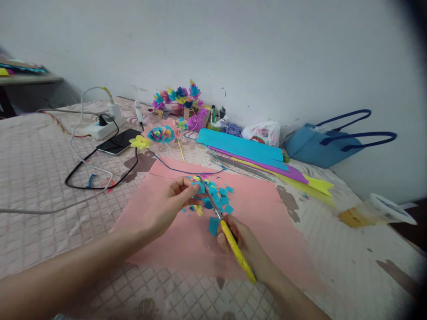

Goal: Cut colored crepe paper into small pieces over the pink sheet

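Note:
My left hand (175, 195) pinches a small blue paper piece (200, 188) between thumb and fingers. In my right hand (243, 238) is a pair of scissors (236, 250) with yellow handles. Its blades reach up to the blue piece; whether they are parted I cannot make out. Beneath both hands lies a sheet of pink paper (267, 226). A pile of blue scraps (223, 200) with some yellow bits (198, 210) is scattered on it. A larger blue square (213, 226) rests just left of my right hand's fingers.
Behind are paper flowers (162, 133), a blue roll of paper (240, 144) and a blue bag (327, 144). To the right a plastic cup (375, 211) lies tilted. A phone (119, 141), power strip (106, 129) and looping cables (80, 180) occupy the left.

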Action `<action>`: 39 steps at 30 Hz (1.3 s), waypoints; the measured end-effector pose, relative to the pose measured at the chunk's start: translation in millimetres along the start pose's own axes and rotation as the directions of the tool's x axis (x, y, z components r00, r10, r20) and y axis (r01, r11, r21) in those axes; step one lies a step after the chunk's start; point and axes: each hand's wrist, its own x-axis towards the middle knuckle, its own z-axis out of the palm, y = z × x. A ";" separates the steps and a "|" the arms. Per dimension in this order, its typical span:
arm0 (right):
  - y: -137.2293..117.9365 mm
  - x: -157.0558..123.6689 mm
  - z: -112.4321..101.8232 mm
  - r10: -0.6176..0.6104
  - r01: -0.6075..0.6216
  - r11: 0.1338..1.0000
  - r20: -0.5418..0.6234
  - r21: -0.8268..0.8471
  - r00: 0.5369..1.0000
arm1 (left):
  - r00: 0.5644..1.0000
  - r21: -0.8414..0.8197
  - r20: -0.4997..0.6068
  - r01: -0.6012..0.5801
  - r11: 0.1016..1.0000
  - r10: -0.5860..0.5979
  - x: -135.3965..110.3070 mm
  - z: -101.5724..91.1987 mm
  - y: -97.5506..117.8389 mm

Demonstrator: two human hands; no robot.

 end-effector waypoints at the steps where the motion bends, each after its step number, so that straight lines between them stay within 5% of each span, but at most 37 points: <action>1: -1.4 -0.2 0.5 0.020 -0.020 1.000 0.011 0.020 1.000 | 1.000 0.002 -0.001 0.000 1.000 0.000 0.1 0.0 -0.1; 15: -17.8 1.9 4.4 0.109 -0.108 0.975 0.004 0.192 0.994 | 1.000 -0.022 -0.014 0.003 1.000 -0.003 0.4 -0.2 -1.0; 24: -12.9 -1.2 -6.1 0.066 -0.069 0.996 0.053 0.055 0.996 | 1.000 0.112 0.002 -0.018 0.994 0.018 8.3 -13.3 9.0; 27: -8.7 0.5 -12.3 0.043 -0.044 0.997 0.020 0.058 0.999 | 0.994 0.448 0.049 -0.111 0.887 0.099 24.4 -36.0 23.0; 30: -5.2 3.1 -16.3 0.035 -0.038 0.996 0.029 0.086 0.999 | 0.978 0.756 0.137 -0.205 0.621 0.157 38.9 -54.3 28.6; 33: -4.2 4.6 -18.7 0.046 -0.048 0.995 0.025 0.091 0.999 | 0.969 0.845 0.143 -0.225 0.486 0.200 46.6 -61.9 22.6; 39: -4.1 7.2 -23.1 0.030 -0.031 0.989 0.009 0.145 1.000 | 0.966 0.885 0.126 -0.212 0.415 0.226 50.5 -67.3 16.1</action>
